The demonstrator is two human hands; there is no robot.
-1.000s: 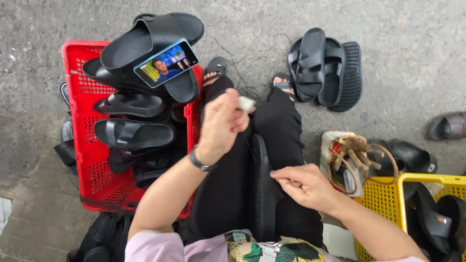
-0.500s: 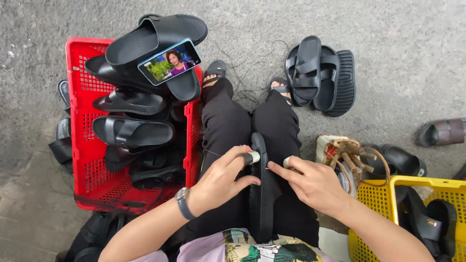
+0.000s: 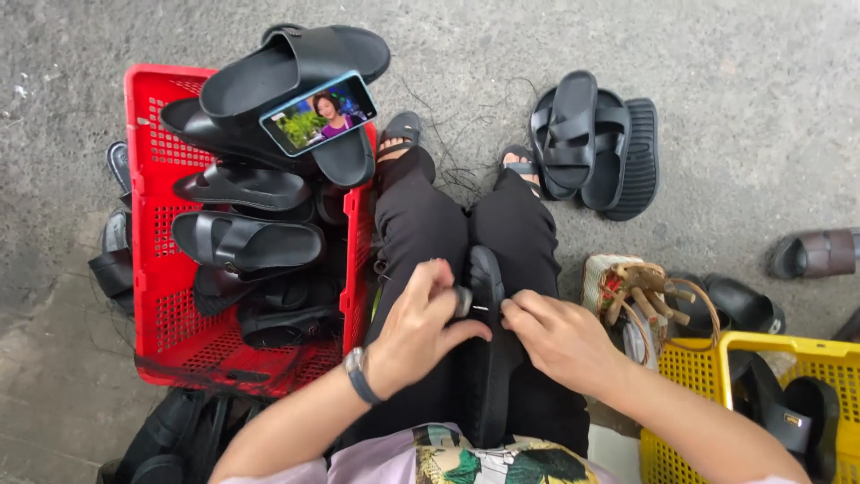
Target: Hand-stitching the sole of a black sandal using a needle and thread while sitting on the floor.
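Note:
A black sandal [image 3: 488,367] lies lengthwise on my lap between my black trouser legs. My left hand [image 3: 414,327], with a watch on the wrist, is closed around a small pale grey object [image 3: 462,301] pressed against the sandal's left edge. My right hand [image 3: 557,339] pinches the sandal's right edge just opposite. A thin pale line runs across the sandal between the two hands. What the grey object is cannot be made out.
A red basket [image 3: 146,224] of black sandals stands at my left, with a phone [image 3: 318,114] propped on the top sandal. More black sandals [image 3: 591,143] lie ahead on the concrete. On my right are a small woven basket of tools [image 3: 638,296], a yellow basket [image 3: 717,351] and a brown sandal [image 3: 815,254].
My left hand, raised with the small pale object a second ago, has come down onto the sandal's edge. My right hand has moved in to meet it.

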